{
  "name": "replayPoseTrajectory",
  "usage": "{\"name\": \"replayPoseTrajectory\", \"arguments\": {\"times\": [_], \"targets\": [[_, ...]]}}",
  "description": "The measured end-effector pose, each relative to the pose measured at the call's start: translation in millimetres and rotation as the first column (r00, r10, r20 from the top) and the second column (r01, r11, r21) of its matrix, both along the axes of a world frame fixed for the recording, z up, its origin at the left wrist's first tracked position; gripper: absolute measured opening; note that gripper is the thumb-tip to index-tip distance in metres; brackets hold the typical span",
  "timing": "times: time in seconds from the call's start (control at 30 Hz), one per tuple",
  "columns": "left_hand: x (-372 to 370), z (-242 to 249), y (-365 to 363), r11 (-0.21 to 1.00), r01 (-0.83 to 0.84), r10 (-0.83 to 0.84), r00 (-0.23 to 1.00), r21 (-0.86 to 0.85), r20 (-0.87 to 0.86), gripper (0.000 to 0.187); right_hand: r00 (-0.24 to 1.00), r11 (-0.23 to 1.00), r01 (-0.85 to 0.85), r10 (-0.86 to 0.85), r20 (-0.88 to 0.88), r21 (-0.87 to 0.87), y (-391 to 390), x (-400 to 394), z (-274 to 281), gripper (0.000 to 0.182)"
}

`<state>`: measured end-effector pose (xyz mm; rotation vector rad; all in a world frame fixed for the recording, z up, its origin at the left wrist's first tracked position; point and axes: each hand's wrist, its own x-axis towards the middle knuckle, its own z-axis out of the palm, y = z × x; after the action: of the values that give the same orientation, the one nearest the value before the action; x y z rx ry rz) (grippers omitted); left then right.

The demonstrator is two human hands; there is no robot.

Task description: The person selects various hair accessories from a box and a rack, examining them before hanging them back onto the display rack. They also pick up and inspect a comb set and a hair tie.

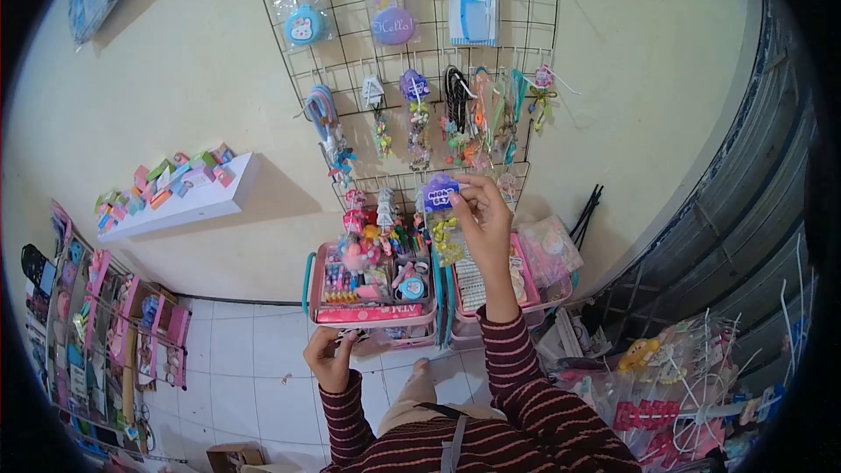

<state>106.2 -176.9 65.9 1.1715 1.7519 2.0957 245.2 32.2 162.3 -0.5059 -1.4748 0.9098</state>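
My right hand [485,215] pinches the purple header card [441,194] of a small clear packet. Yellow-green trinkets [447,241] hang below the card, in front of the wire grid and over the baskets. Low at the left, my left hand [330,359] is closed, thumb and finger together, right by the front edge of the pink basket [378,322]; what it pinches, if anything, I cannot tell. That basket holds pens, a round blue-lidded item [410,287] and a red box marked ATM [368,313]. A second pink basket [550,304] stands beside it, partly behind my right arm.
A black wire grid [350,35] on the wall carries hooks with hanging trinkets and straps. Small boxes crowd a white shelf [188,201] at the left. Packed racks [105,315] stand at far left, bagged goods [683,368] at lower right, beside a metal shutter [727,184].
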Motion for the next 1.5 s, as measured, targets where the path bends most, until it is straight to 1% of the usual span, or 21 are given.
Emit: {"name": "replayPoseTrajectory", "arguments": {"times": [0.33,0.4,0.63,0.7,0.77,0.83,0.93,0.97,1.03,1.1,1.13,1.17,1.2,1.23,1.3,1.33,1.37,1.4,1.43,1.47,1.5], "targets": [[-58,19,85,0.998,0.044,-0.044,0.999,0.045,0.005,0.009,0.994,0.991,0.099,-0.103,0.038,0.094,83,-62,15,0.018],[-71,17,97,0.999,0.026,-0.024,0.997,0.043,-0.068,0.009,0.993,0.989,0.118,-0.120,0.011,0.094,91,-69,16,0.018],[-95,19,132,0.997,0.066,-0.064,0.997,0.040,-0.052,0.009,0.998,0.996,0.054,-0.055,-0.012,-0.073,92,-70,18,0.018],[-98,22,143,0.993,0.065,-0.069,0.997,0.097,0.037,0.011,0.999,0.992,0.027,-0.030,-0.022,-0.124,92,-69,17,0.018],[-98,27,148,0.994,0.071,-0.079,0.993,0.087,0.091,0.010,0.991,0.975,-0.087,0.064,-0.119,-0.203,96,-69,16,0.018],[-101,29,152,0.988,0.128,-0.137,0.984,0.083,0.118,0.010,0.982,0.961,-0.152,0.119,-0.147,-0.233,99,-72,17,0.018],[-107,27,159,0.990,0.119,-0.128,0.982,0.074,0.140,0.008,0.997,0.993,0.021,-0.030,-0.077,-0.118,109,-80,14,0.016],[-109,26,161,0.988,0.142,-0.151,0.976,0.064,0.159,0.008,0.997,0.993,0.013,-0.021,-0.074,-0.119,116,-86,14,0.016],[-109,31,165,0.988,0.142,-0.152,0.974,0.068,0.166,0.007,0.976,0.976,0.215,-0.216,0.001,0.028,128,-94,13,0.016],[-108,41,169,0.979,0.168,-0.184,0.973,0.118,0.141,0.007,0.976,0.976,0.216,-0.217,-0.004,-0.019,141,-103,13,0.016],[-110,47,171,0.977,0.173,-0.189,0.972,0.122,0.137,0.007,0.960,0.960,0.273,-0.276,0.050,0.063,150,-108,13,0.017],[-112,52,173,0.974,0.199,-0.206,0.976,0.107,0.064,0.008,0.936,0.935,0.323,-0.339,0.099,0.147,157,-111,14,0.017],[-114,59,175,0.971,0.222,-0.222,0.975,0.090,-0.009,0.008,0.935,0.946,0.300,-0.317,0.157,0.126,160,-111,18,0.017],[-113,71,176,0.970,0.224,-0.224,0.975,0.094,-0.014,0.008,0.935,0.944,0.302,-0.320,0.152,0.130,159,-111,20,0.017],[-108,103,178,0.965,0.251,-0.232,0.951,0.074,-0.203,0.009,0.744,0.719,0.539,-0.651,0.154,0.439,150,-109,23,0.020],[-108,115,181,0.966,0.243,-0.207,0.933,0.090,-0.293,0.010,0.695,0.686,0.559,-0.694,0.187,0.467,129,-102,30,0.023],[-109,127,186,0.963,0.246,-0.205,0.931,0.105,-0.303,0.010,0.642,0.649,0.577,-0.736,0.217,0.496,99,-92,39,0.025],[-109,140,192,0.949,0.276,-0.197,0.894,0.149,-0.403,0.010,0.792,0.816,0.480,-0.561,0.241,0.322,73,-87,48,0.026],[-108,154,196,0.933,0.309,-0.183,0.849,0.185,-0.496,0.010,0.906,0.933,0.334,-0.358,0.228,0.137,54,-84,58,0.027],[-105,176,198,0.936,0.321,-0.194,0.811,0.143,-0.553,0.011,0.904,0.929,0.340,-0.365,0.223,0.145,47,-82,71,0.027],[-100,197,201,0.924,0.347,-0.186,0.775,0.161,-0.605,0.010,0.914,0.907,0.269,-0.346,0.212,0.323,42,-80,83,0.025]]}}
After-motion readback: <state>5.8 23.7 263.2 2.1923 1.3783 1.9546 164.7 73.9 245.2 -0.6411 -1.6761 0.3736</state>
